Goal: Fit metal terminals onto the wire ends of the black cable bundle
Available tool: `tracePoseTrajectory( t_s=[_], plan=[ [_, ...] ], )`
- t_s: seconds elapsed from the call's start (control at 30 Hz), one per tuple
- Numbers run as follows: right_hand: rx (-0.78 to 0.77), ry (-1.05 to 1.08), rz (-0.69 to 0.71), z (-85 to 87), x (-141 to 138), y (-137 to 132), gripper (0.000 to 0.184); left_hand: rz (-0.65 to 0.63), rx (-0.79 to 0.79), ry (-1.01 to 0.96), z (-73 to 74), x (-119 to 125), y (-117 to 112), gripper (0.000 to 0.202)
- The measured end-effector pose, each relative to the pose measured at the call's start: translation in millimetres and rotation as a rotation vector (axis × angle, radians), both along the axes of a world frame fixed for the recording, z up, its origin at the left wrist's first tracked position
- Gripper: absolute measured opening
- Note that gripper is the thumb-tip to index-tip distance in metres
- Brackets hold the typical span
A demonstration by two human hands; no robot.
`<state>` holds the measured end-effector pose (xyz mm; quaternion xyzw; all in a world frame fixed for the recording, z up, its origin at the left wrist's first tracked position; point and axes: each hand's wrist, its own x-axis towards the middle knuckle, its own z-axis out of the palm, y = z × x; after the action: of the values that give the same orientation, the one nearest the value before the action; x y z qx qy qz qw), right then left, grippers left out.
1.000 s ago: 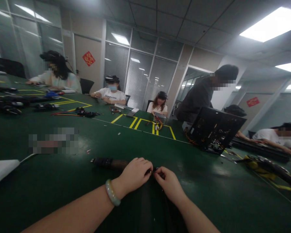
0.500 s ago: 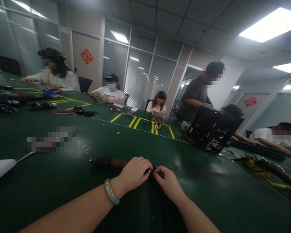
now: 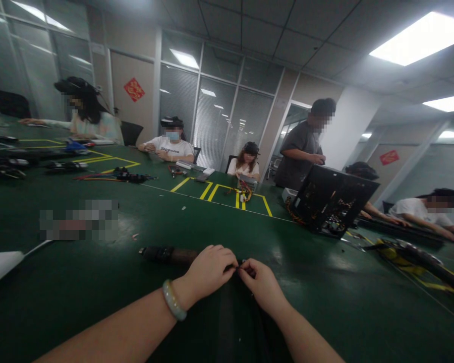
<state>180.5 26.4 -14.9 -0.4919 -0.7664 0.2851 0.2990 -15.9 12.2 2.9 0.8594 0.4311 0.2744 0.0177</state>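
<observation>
In the head view, my left hand [image 3: 214,269], with a bracelet at its wrist, is closed in a pinch near the middle of the green table [image 3: 196,222]. Opposite it, fingertips almost touching, my right hand [image 3: 263,285] is also closed in a pinch. Something small and dark sits between the two sets of fingertips, too small and covered to name. Just behind my left hand lies a dark, rod-shaped tool [image 3: 168,254] with a metal tip pointing left; my hand hides its right end. A dark strip, perhaps a cable, runs down the table below my right hand.
An open black computer case [image 3: 335,201] stands at right, beside yellow-and-black gear [image 3: 412,257]. Colored wires [image 3: 117,175] and black parts lie far left. A white object [image 3: 3,267] sits at the left edge. Several people work around the table; one person [image 3: 302,146] stands behind the case.
My hands stay in nearly the same place, and a small shiny spot at the left fingertips no longer shows. The standing person has shifted slightly, and the computer case appears turned a little.
</observation>
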Motion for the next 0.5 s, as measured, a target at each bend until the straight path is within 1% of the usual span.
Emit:
tracePoseTrajectory(
  t_s=[0.1,0.2,0.27,0.37,0.5],
  plan=[
    [-0.010,-0.012,-0.005,3.0,-0.7,-1.7,0.014,0.000,-0.003,-0.004,-0.6,0.4,-0.1,0.013],
    [-0.019,-0.011,-0.003,3.8,-0.7,-2.6,0.014,0.046,-0.013,-0.010,-1.5,1.0,-0.6,0.015],
    [-0.021,-0.002,-0.004,3.1,-0.6,-2.7,0.014,0.064,-0.017,-0.005,-1.7,1.1,-1.1,0.013],
    [-0.022,0.010,-0.004,1.8,-0.6,-2.5,0.013,0.050,-0.015,0.005,-1.8,0.5,-1.5,0.007],
    [-0.022,0.002,-0.003,0.9,-0.5,-1.9,0.013,0.042,-0.009,-0.004,-3.2,0.5,-0.1,0.006]
  ],
)
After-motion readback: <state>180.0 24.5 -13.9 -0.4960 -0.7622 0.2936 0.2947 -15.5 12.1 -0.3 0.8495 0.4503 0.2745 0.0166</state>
